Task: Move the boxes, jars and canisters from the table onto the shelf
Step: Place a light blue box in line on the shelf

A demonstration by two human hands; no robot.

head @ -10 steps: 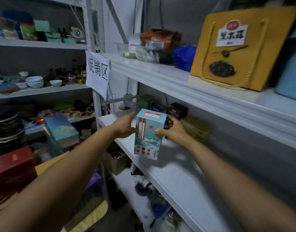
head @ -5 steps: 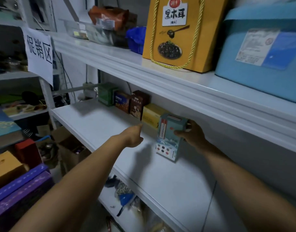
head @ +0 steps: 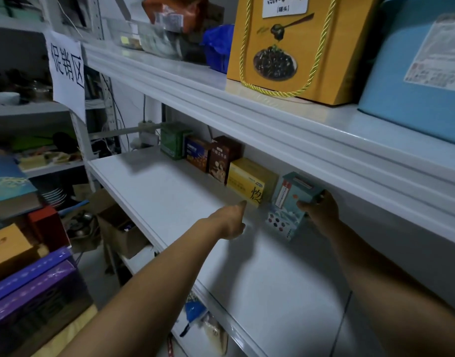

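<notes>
Two bare hands reach into a white shelf at mid-frame. The right hand, right of centre, grips a teal box by its upper right side, fingers curled over the top edge. The box is tilted at the end of a row, just beside a yellow box. The left hand, holding nothing, stretches a finger toward the yellow box's lower corner, just left of the teal box.
</notes>
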